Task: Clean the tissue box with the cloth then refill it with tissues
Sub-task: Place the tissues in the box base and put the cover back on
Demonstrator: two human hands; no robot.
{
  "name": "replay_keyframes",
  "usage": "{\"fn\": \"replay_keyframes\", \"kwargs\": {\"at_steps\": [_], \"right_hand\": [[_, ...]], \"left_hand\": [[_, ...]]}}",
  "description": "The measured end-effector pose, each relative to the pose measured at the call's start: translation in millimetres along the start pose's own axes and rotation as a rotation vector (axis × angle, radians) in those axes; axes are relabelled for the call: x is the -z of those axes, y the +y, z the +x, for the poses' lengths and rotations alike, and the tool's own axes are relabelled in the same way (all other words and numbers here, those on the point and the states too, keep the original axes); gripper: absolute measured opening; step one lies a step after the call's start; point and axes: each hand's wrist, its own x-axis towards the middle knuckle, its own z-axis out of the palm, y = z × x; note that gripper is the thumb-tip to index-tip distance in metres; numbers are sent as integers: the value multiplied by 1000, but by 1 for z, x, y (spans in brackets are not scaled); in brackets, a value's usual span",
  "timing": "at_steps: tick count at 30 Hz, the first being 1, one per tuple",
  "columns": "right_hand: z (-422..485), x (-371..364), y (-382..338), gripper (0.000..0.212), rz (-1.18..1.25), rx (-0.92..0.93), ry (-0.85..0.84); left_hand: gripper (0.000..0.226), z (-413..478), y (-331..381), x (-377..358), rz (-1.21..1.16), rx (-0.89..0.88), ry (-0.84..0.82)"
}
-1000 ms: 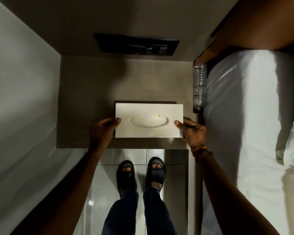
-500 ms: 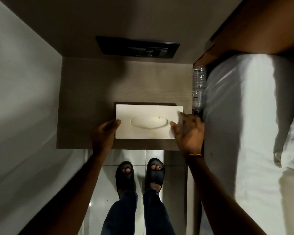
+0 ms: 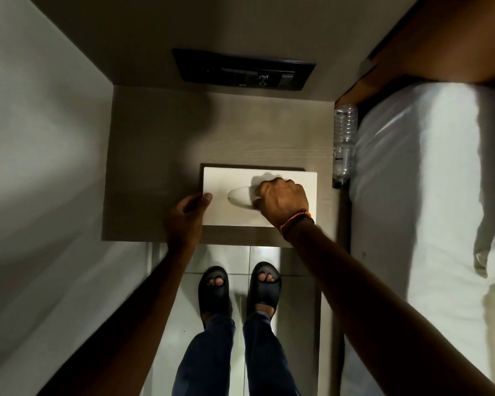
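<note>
A white rectangular tissue box (image 3: 229,181) lies flat near the front edge of a wooden bedside table (image 3: 155,144). My left hand (image 3: 185,217) grips the box's left edge, thumb on top. My right hand (image 3: 283,201) rests on the lid over the right end of the oval opening (image 3: 239,197). Its fingers are curled and pinched on a bit of pale tissue (image 3: 265,178) that sticks up just behind the knuckles. No cloth is visible.
A clear plastic water bottle (image 3: 344,138) lies wedged between the table's right edge and a white-sheeted bed (image 3: 426,195). A dark switch panel (image 3: 243,70) is on the wall behind. A pale wall closes the left side. My sandalled feet (image 3: 239,287) stand on tiled floor.
My right hand has left the box's right edge, moved left onto the lid and closed over the oval opening. My left hand stays on the left edge, and the box has not moved.
</note>
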Motion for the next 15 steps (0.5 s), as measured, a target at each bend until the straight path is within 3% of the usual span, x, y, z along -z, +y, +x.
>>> {"fn": "replay_keyframes", "kwargs": {"at_steps": [15], "right_hand": [[8, 4, -6, 26, -102, 203, -17]], "left_hand": [[37, 5, 0, -1, 87, -54, -3]]}}
